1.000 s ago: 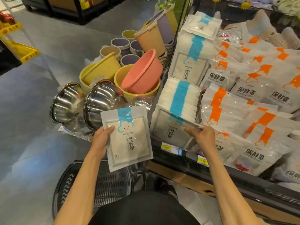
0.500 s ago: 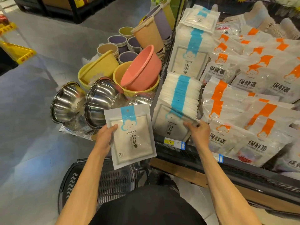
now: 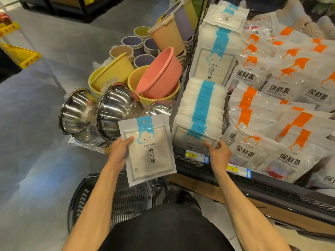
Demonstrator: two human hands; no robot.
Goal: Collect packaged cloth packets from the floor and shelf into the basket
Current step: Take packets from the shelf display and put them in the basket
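Observation:
My left hand [image 3: 121, 151] grips a white cloth packet [image 3: 150, 151] with a blue stripe by its left edge, holding it upright above the black basket [image 3: 116, 198] on the floor. A row of the same blue-striped cloth packets [image 3: 201, 109] stands on the shelf to the right. My right hand [image 3: 218, 153] pinches the front packet of that row [image 3: 190, 137] at its lower right corner. A second row of cloth packets [image 3: 215, 57] stands further back, with a loose packet [image 3: 228, 14] lying on top.
Orange-striped bags [image 3: 272, 124] fill the shelf to the right. The shelf's wire front edge [image 3: 192, 161] carries price tags. On the floor to the left sit steel bowls [image 3: 97, 109], pink and yellow plastic basins [image 3: 159, 77] and several stacked buckets [image 3: 166, 33]. Grey floor lies at left.
My left hand has kept hold of its packet, shifting slightly right and down. My right hand has closed its pinch on the front shelf packet's lower corner.

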